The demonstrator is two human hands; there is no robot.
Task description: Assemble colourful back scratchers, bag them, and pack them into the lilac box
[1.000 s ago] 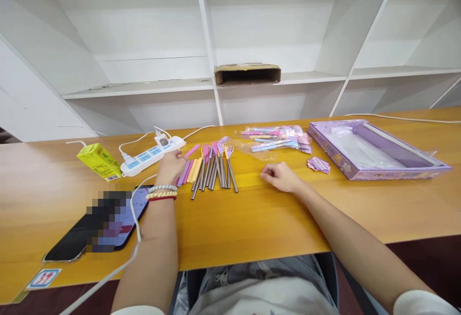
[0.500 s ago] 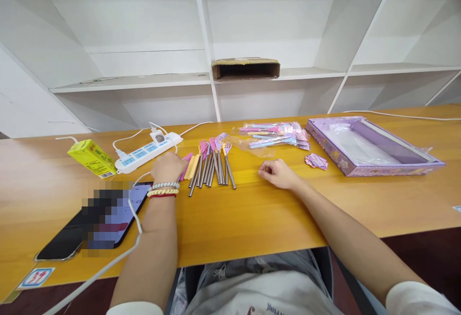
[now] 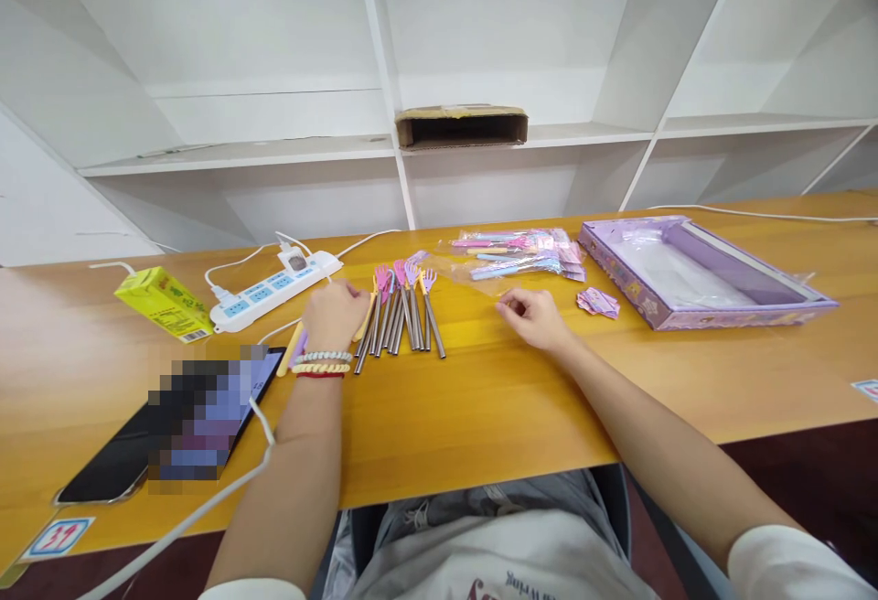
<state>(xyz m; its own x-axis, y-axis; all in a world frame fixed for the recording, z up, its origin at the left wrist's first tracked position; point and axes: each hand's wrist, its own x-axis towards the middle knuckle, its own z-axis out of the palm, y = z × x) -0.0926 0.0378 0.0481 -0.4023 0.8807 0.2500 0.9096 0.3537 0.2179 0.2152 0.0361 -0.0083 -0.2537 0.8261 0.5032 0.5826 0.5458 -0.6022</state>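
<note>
My left hand (image 3: 336, 315) is closed, with its fingers curled down at the left side of a pile of telescopic back scratchers (image 3: 408, 312). These have steel rods and small pink, purple and yellow claw heads. Whatever that hand may grip is hidden. A yellow handle (image 3: 291, 349) and a purple one show on the left beside its wrist, and more yellow peeks out at its right. My right hand (image 3: 539, 316) rests on the table right of the pile, fingers curled to the thumb with nothing visible in them. Clear-bagged scratchers (image 3: 518, 254) lie just beyond it.
Small purple cards (image 3: 597, 302) lie near an open purple display box (image 3: 747, 316). On the left are a power strip (image 3: 274, 289), a yellow drink carton (image 3: 165, 303) and two phones (image 3: 110, 449). A white cable (image 3: 226, 488) crosses my left forearm. A cardboard box (image 3: 462, 127) sits on the shelf.
My left hand has shifted right toward the scratcher pile, and yellow and purple handles now show at its left. My right hand stays in nearly the same place. The view has shifted slightly.
</note>
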